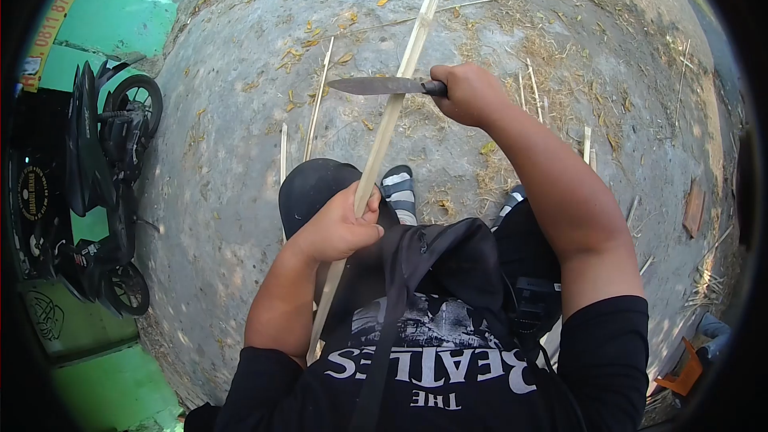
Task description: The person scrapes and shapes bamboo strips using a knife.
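Observation:
A long pale bamboo strip (394, 114) runs from the top of the view down past my left side. My left hand (346, 226) is closed around its lower part, near my knee. Farther up, a knife (372, 86) with a broad dark blade and a black handle lies across the strip. My right hand (470, 94) grips the handle, to the right of the strip. The blade points left and touches or overlaps the strip; its exact contact cannot be made out.
Thin strips (318, 100) and dry leaves lie on the concrete ground (232, 128). A black motorcycle (112, 136) stands at the left by green panels (128, 16). A brown block (694, 208) and an orange object (681, 370) are at the right.

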`<action>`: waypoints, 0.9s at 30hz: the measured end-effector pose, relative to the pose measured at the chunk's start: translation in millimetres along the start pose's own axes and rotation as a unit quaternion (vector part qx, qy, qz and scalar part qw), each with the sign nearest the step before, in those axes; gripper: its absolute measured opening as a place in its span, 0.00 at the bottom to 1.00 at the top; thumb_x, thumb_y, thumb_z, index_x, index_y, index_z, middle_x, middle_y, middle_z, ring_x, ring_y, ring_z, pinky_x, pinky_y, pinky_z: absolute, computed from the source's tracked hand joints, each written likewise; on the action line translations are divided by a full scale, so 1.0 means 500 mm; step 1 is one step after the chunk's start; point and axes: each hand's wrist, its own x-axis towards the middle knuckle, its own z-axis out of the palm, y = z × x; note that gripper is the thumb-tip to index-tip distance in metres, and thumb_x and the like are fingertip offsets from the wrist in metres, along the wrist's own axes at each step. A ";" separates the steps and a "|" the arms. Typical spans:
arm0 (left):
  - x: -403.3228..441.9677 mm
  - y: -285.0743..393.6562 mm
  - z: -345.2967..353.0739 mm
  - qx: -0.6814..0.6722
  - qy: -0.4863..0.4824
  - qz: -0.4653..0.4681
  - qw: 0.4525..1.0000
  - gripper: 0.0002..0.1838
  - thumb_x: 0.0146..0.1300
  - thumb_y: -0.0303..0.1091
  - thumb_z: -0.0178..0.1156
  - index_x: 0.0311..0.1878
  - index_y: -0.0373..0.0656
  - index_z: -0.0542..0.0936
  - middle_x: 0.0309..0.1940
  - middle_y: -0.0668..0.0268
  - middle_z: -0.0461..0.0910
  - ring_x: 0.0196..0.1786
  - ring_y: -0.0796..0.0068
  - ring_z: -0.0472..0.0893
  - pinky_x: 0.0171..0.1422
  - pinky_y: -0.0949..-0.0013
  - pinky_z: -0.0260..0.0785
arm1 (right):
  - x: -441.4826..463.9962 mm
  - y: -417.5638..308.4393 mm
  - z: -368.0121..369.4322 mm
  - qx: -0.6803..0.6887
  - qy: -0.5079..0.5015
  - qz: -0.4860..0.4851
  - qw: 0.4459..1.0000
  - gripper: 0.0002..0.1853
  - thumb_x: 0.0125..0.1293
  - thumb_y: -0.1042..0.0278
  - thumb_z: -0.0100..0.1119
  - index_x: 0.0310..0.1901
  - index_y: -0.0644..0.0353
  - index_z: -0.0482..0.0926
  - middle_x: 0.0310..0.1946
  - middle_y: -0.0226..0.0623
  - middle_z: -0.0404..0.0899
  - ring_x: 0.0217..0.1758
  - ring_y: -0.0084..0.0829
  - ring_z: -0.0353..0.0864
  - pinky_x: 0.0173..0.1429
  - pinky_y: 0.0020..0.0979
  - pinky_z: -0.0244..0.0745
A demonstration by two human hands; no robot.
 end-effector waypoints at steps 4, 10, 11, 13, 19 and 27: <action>-0.013 0.010 0.002 -0.011 0.016 0.004 1.000 0.20 0.59 0.16 0.63 0.46 0.48 0.66 0.27 0.80 0.66 0.28 0.91 0.64 0.31 0.78 0.58 | -0.005 -0.027 -0.010 0.002 0.012 -0.004 1.000 0.08 0.66 0.59 0.67 0.37 0.52 0.82 0.29 0.44 0.85 0.37 0.53 0.87 0.41 0.54 0.80; -0.053 0.043 0.016 0.012 0.036 0.002 0.999 0.20 0.60 0.16 0.63 0.46 0.47 0.66 0.27 0.80 0.65 0.28 0.91 0.64 0.31 0.77 0.58 | -0.019 -0.043 -0.015 0.010 0.047 -0.047 0.998 0.09 0.65 0.59 0.68 0.36 0.53 0.81 0.28 0.45 0.84 0.36 0.54 0.86 0.39 0.54 0.79; -0.059 0.048 0.019 0.021 0.041 0.001 0.999 0.19 0.60 0.16 0.63 0.46 0.47 0.66 0.27 0.80 0.65 0.28 0.91 0.64 0.31 0.77 0.59 | -0.019 -0.036 -0.019 0.005 0.036 -0.031 0.999 0.09 0.65 0.60 0.68 0.35 0.53 0.80 0.27 0.45 0.83 0.35 0.54 0.85 0.38 0.53 0.78; -0.064 0.034 0.015 0.039 0.051 0.003 0.998 0.19 0.60 0.17 0.63 0.46 0.46 0.67 0.27 0.79 0.66 0.28 0.90 0.66 0.32 0.76 0.60 | -0.011 -0.038 -0.027 0.005 0.034 -0.029 0.999 0.09 0.65 0.61 0.68 0.35 0.54 0.79 0.26 0.46 0.82 0.34 0.54 0.84 0.38 0.53 0.77; -0.090 0.032 0.024 -0.007 0.049 0.006 0.999 0.19 0.60 0.18 0.64 0.47 0.46 0.66 0.27 0.79 0.66 0.28 0.89 0.66 0.32 0.75 0.61 | -0.023 -0.076 -0.028 0.030 0.058 -0.075 0.995 0.09 0.65 0.61 0.68 0.34 0.54 0.79 0.27 0.46 0.82 0.35 0.54 0.84 0.38 0.52 0.77; -0.100 0.040 0.036 -0.001 0.065 0.003 0.998 0.19 0.60 0.16 0.62 0.46 0.47 0.66 0.25 0.79 0.65 0.26 0.90 0.64 0.30 0.77 0.58 | -0.016 -0.062 -0.028 0.020 0.025 -0.033 0.999 0.09 0.65 0.57 0.67 0.38 0.52 0.83 0.29 0.45 0.85 0.37 0.52 0.88 0.41 0.53 0.81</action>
